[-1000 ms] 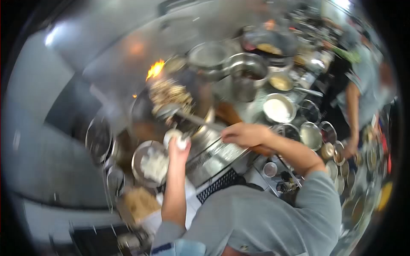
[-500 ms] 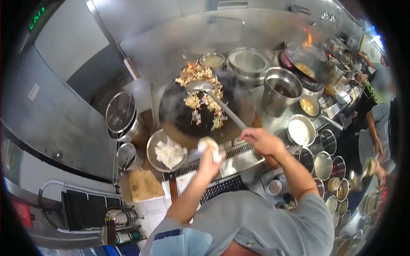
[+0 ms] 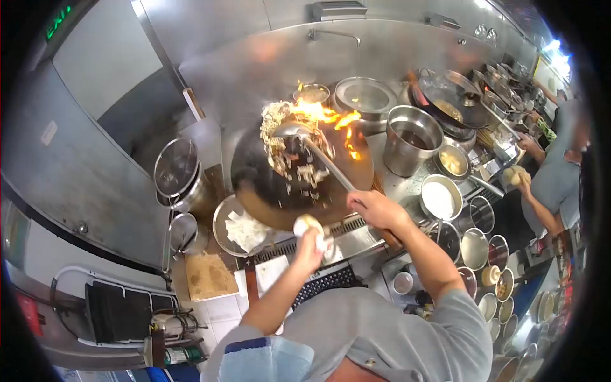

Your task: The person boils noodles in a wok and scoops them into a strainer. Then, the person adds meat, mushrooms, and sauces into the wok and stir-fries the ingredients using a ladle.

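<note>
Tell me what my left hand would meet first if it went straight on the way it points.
Likely the wok, just beyond the cloth in your left hand; depth is hard to judge.

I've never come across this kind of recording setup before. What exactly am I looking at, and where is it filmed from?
There is no machine: these are a person's bare hands, seen by one head-worn camera looking forward and down. Its wide lens bends everything.

The right hand grips a long-handled ladle, its bowl over shredded food in a big wok. Flames rise at the far side. The left hand holds what looks like a white cloth by the wok's near edge.

Around the wok are a deep steel pot and a metal bowl. Another person stands at right.
</note>
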Tool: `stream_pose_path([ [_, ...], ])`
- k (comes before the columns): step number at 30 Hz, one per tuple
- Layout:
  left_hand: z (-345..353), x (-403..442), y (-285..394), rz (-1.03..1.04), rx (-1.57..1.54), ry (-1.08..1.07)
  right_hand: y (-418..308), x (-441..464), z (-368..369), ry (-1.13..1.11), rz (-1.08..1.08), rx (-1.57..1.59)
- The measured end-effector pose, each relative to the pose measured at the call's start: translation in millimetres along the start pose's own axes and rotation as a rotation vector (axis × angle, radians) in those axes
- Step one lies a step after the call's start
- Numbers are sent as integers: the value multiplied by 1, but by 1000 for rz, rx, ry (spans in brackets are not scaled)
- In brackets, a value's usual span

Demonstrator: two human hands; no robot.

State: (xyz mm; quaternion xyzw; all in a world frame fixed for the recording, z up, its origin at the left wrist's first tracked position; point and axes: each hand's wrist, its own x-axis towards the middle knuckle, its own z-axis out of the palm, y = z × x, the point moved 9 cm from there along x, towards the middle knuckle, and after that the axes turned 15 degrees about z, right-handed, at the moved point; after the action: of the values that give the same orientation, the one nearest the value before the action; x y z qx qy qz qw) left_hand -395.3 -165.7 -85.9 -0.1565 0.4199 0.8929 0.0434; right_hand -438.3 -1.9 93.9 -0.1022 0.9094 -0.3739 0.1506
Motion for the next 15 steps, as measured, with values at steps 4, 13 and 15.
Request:
stream_pose_path([
  [4, 32, 24, 80, 63, -91, 208, 4, -44, -33, -278, 119, 104],
  [13, -24, 7, 18, -26, 42, 78, -14, -9, 14, 65, -63, 102],
  [15, -12, -18, 45, 23, -60, 30, 1, -44, 29, -36, 214, 320],
])
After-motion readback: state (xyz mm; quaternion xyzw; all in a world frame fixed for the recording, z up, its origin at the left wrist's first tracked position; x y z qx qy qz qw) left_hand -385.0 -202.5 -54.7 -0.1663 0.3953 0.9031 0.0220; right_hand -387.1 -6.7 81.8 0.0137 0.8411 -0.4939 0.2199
